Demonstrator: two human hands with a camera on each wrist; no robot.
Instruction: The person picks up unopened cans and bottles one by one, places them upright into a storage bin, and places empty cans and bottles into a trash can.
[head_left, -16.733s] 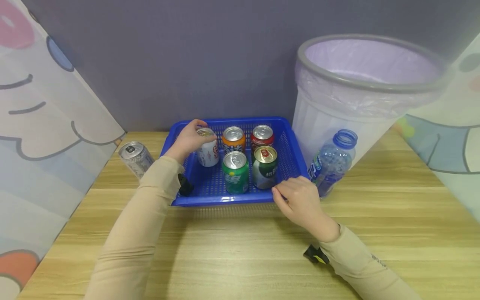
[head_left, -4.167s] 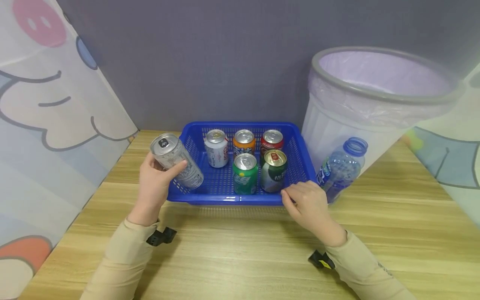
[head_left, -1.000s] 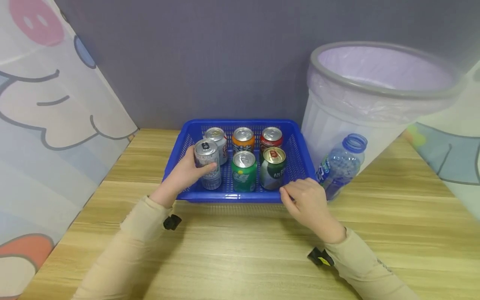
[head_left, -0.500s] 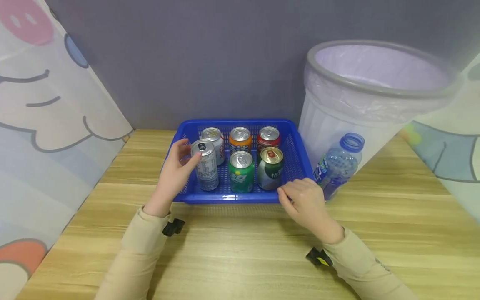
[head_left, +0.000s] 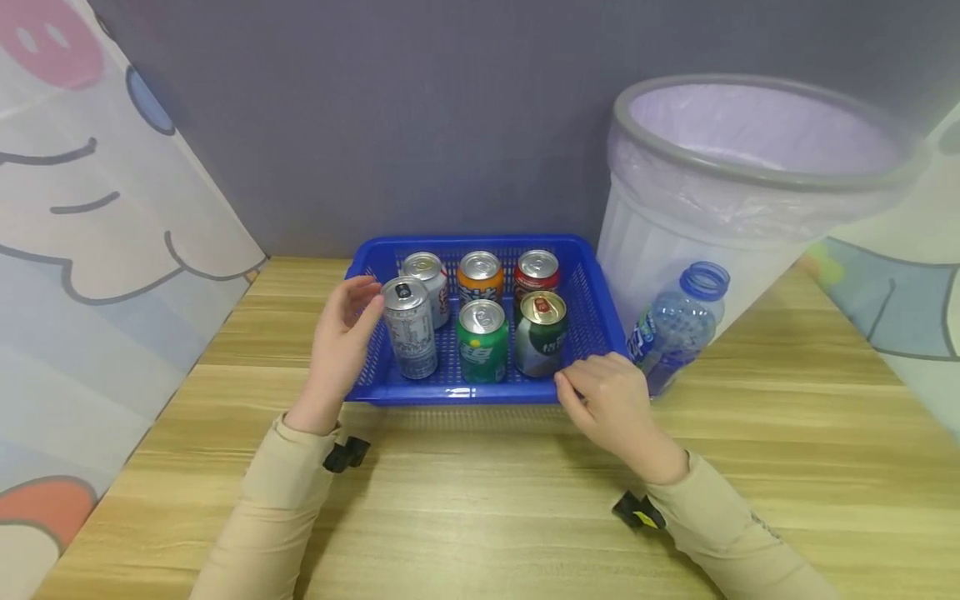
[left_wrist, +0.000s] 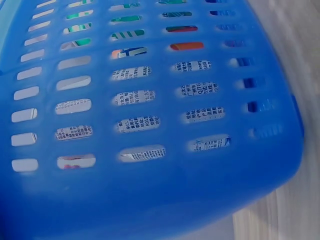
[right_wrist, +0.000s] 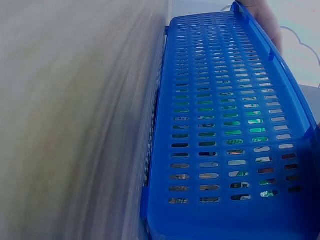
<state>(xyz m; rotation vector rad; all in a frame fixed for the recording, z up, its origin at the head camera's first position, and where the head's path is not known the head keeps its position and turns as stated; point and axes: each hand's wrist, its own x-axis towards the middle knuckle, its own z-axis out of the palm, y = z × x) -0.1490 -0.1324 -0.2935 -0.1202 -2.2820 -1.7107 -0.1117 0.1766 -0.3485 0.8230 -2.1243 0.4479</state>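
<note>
A blue plastic basket (head_left: 408, 393) sits on the table with several drink cans standing upright inside. At its front left is a tall silver patterned can (head_left: 412, 337), beside a green can (head_left: 483, 350) and a dark green can with a gold top (head_left: 542, 342). Behind them stand a white can (head_left: 437, 287), an orange can (head_left: 480, 279) and a red can (head_left: 537, 271). My left hand (head_left: 337, 350) is just left of the silver can, over the basket's left rim, thumb and fingers spread and holding nothing. My right hand (head_left: 609, 408) grips the basket's front right corner.
Right of the basket, a clear blue plastic bottle (head_left: 678, 329) without a cap leans against a large white trash bin (head_left: 660, 225) lined with a bag. A grey wall (head_left: 420, 125) stands behind the wooden table (head_left: 480, 508).
My left hand carried the silver can from left of the basket into its front left spot, let go of it, and drew back leftward. My right hand has stayed on the basket's corner.
</note>
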